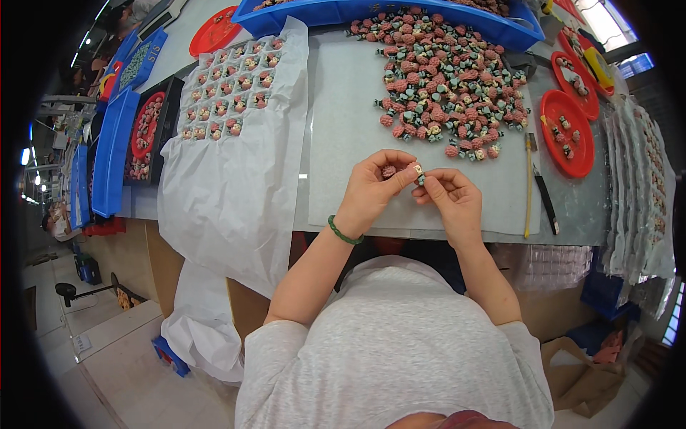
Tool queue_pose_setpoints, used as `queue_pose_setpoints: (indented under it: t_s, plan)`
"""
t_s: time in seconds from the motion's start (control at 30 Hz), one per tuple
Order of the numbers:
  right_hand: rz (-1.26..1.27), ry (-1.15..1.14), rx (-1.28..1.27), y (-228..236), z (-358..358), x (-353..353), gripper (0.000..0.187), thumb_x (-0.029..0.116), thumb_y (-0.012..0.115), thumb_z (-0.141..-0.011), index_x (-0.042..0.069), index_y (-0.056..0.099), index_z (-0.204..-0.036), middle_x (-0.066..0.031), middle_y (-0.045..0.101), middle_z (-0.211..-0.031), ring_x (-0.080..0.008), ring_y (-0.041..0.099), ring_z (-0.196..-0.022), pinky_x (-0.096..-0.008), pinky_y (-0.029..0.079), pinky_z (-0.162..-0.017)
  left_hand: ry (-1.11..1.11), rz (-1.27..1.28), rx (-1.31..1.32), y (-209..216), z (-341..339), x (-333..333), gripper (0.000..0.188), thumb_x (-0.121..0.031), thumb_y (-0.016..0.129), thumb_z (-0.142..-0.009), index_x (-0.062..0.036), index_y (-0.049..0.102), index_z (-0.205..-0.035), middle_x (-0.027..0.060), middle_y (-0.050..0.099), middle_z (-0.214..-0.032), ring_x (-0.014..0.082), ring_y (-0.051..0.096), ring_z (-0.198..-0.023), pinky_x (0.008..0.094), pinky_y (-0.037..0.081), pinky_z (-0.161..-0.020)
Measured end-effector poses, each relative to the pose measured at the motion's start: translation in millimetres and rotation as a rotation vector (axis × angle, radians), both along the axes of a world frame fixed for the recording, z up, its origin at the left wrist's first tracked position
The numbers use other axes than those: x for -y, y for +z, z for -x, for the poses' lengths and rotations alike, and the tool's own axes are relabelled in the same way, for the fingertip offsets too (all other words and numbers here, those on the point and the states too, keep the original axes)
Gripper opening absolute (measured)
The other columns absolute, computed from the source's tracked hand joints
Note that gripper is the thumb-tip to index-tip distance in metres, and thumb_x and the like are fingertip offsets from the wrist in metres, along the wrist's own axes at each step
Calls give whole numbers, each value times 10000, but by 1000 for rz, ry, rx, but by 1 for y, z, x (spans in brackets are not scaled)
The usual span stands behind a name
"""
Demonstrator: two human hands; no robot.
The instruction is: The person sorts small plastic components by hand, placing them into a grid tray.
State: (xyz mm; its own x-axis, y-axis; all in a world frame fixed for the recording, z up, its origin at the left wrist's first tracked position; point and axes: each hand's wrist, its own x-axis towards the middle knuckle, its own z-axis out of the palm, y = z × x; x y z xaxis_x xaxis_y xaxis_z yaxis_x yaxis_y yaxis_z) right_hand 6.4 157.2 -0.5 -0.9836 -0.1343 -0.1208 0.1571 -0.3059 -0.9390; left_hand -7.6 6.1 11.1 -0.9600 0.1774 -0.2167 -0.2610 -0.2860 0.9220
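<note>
Head view | left hand (375, 182) and right hand (453, 204) pinch one figurine (419, 174) between them, above the table's (582, 204) near side | far-left tray (250, 109) looks filled | big far-right heap (443, 79) seemingly left to do

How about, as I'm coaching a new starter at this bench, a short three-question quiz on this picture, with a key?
1. Multiple choice: which wrist wears the green bracelet? (a) left (b) right

2. True or false: the loose pile of figurines lies to the right of the figurines set in rows.

3. Fill in the blank: the left hand and right hand meet at a small ____.

Key: 1: a. 2: true. 3: pink-topped figurine.
</note>
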Motion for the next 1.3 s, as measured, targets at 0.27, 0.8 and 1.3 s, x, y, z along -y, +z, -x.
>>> queue_pose_setpoints:
  t_s: [0.27, 0.8, 1.3]
  plan:
    - [2, -64, -106, -1, -7, 4, 161, 6, 571, -822, -53, 551, -970, -107, 597, -884, -156, 605, -774, -243, 504, -699, -23, -136, 91, -2, 1, 4, 176, -74, 598, -815, -1, 557, -971, 26, 582, -855, 59, 489, -713, 191, 395, -618]
    - [-354, -114, -504, -8, -8, -3, 374, -62, 602, -770, -32, 509, -1131, -109, 561, -988, -150, 555, -888, -250, 456, -793, -27, -466, 85, 8, 1, 9, 331, 61, 509, -801, 18, 483, -1128, 118, 498, -1166, 159, 537, -966, 269, 415, -877]
    - [-170, -138, -290, -2, 0, 12, 103, -7, 592, -805, -29, 580, -905, -76, 546, -934, -115, 536, -815, -223, 451, -724, 7, 249, -443, -2, -14, 0, 328, -15, 607, -777, 33, 547, -1096, 103, 558, -1062, 126, 561, -866, 247, 456, -783]
